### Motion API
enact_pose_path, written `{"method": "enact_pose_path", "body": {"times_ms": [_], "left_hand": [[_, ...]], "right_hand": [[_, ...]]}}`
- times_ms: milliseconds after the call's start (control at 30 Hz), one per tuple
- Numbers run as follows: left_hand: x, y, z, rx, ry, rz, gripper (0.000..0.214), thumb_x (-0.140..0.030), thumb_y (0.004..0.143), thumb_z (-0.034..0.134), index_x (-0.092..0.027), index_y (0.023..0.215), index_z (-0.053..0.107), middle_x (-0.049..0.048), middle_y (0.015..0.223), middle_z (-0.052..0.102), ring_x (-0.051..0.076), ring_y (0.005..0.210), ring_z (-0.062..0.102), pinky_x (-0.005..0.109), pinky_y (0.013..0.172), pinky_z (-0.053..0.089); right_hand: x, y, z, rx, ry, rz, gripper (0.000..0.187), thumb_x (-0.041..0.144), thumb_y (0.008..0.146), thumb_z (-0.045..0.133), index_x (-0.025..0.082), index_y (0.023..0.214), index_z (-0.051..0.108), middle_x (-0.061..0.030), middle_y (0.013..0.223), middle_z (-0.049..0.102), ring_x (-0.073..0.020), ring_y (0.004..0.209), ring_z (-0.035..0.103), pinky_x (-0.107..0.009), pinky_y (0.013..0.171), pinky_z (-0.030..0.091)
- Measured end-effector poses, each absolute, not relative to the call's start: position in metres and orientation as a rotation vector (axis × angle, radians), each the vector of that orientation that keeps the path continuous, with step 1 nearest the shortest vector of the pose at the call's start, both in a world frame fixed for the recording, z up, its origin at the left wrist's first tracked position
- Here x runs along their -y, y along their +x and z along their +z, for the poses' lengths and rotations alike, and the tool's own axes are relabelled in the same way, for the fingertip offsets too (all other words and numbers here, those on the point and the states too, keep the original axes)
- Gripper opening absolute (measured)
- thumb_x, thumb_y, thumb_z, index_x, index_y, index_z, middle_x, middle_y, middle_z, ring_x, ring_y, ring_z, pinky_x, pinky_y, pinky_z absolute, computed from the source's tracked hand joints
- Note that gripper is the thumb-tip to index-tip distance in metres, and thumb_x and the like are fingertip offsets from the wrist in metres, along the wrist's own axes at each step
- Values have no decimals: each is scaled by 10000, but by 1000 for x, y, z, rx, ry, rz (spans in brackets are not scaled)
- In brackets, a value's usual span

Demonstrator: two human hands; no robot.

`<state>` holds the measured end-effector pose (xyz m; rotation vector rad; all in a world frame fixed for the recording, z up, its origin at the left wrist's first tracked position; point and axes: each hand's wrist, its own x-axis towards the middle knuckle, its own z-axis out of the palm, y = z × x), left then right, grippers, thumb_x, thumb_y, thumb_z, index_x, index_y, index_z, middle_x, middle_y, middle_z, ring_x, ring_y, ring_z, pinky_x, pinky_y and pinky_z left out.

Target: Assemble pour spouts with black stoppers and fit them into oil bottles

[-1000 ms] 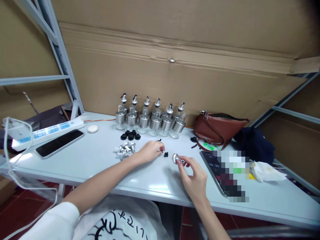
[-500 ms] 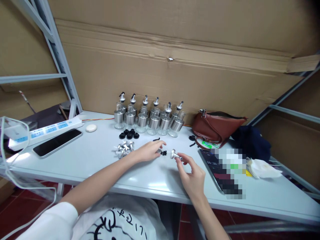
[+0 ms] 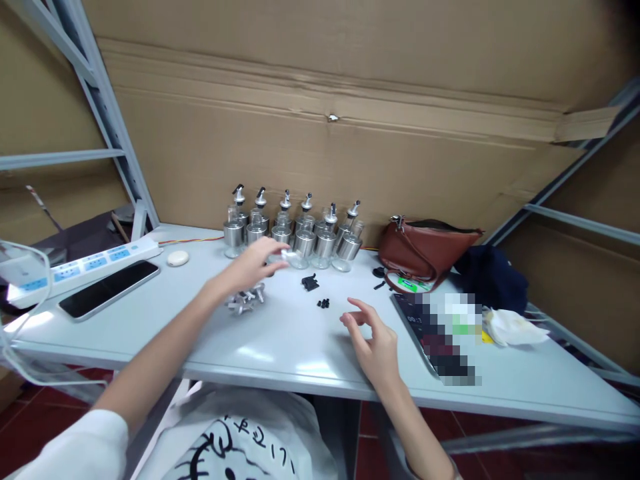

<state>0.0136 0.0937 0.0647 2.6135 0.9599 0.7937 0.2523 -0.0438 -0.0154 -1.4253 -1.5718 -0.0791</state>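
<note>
In my left hand, thumb and fingers close on a silver pourer spout, slightly blurred, just in front of the bottles. Beneath that hand lies a pile of silver pourer spouts, partly covered by it. My right hand hovers over the table with fingers curled and thumb and forefinger apart; no object shows between them. Left of it sit several small black pieces. Farther back is a group of black lever-like parts. The black stoppers are hidden behind my left hand.
Glass bottles with steel sleeves line the back, a rear row topped with spouts. A brown bag and a tablet lie right. On the left are a phone, a power strip and a white round object.
The silver spout has passed from my right hand to my left. My left hand has moved left and back, uncovering the black lever-like parts. My right hand stays near its place.
</note>
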Motion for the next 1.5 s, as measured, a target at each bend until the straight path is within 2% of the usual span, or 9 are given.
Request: {"method": "enact_pose_path", "body": {"times_ms": [100, 233, 500, 767, 967, 1100, 1233, 1333, 1500], "left_hand": [[-110, -26, 65, -1236, 2486, 663, 412, -479, 889, 422, -154, 1063, 608, 72, 1001, 636, 213, 927, 551, 316, 845, 417], [-111, -33, 53, -1127, 2516, 408, 460, -520, 894, 359, -162, 971, 638, 69, 986, 623, 197, 893, 556, 282, 802, 422], [-111, -10, 39, -979, 2652, 129, 411, -379, 865, 447, -150, 1193, 540, 109, 1185, 559, 216, 1093, 517, 279, 931, 373], [-87, -20, 20, -898, 2665, 263, 481, -474, 851, 475, -199, 1243, 525, 94, 1244, 501, 227, 1092, 513, 308, 960, 357], [-81, -21, 23, -897, 2748, 316, 399, -431, 859, 473, -203, 1168, 584, 88, 1188, 558, 207, 944, 566, 335, 896, 375], [-80, -21, 24, -880, 2729, 342, 374, -388, 859, 474, -200, 1167, 571, 79, 1161, 578, 211, 983, 563, 323, 899, 387], [-79, -22, 23, -872, 2704, 366, 394, -424, 863, 471, -200, 1173, 564, 83, 1157, 568, 218, 1007, 562, 318, 906, 409], [-77, -22, 24, -894, 2772, 351, 359, -379, 841, 503, -193, 1137, 584, 87, 1130, 575, 229, 1006, 558, 337, 899, 411], [-73, -20, 29, -894, 2837, 357, 344, -268, 819, 498, -186, 1143, 580, 97, 1153, 564, 245, 1035, 543, 369, 901, 391]], "right_hand": [[42, 250, -15, 1610, -1427, -90, 231, 325, 877, 496, 175, 1012, 607, -37, 716, 695, -148, 627, 626, -234, 518, 487], [40, 251, -17, 1664, -1403, -147, 202, 303, 878, 495, 175, 974, 619, -46, 758, 686, -153, 680, 629, -265, 620, 513], [41, 252, -16, 1670, -1405, -116, 201, 284, 882, 473, 178, 984, 610, -42, 749, 681, -150, 651, 616, -243, 527, 490], [41, 252, -16, 1666, -1400, -108, 203, 288, 878, 478, 175, 978, 615, -42, 747, 686, -148, 643, 618, -233, 504, 483], [40, 251, -16, 1663, -1387, -98, 209, 302, 873, 489, 176, 976, 620, -38, 733, 685, -147, 634, 612, -227, 485, 470], [43, 252, -14, 1615, -1388, -58, 199, 294, 870, 487, 174, 960, 618, -41, 737, 691, -151, 640, 613, -232, 490, 467], [28, 258, 9, 1579, -1400, -61, 188, 296, 857, 495, 174, 918, 624, -52, 790, 689, -161, 690, 620, -269, 604, 493], [-11, 265, 41, 1538, -1376, -99, 196, 315, 823, 515, 168, 897, 622, -68, 830, 671, -185, 753, 615, -306, 670, 486], [-104, 264, 72, 1345, -1381, -4, 374, 312, 723, 584, 113, 1040, 572, -171, 1082, 625, -237, 898, 614, -363, 765, 492]]}}
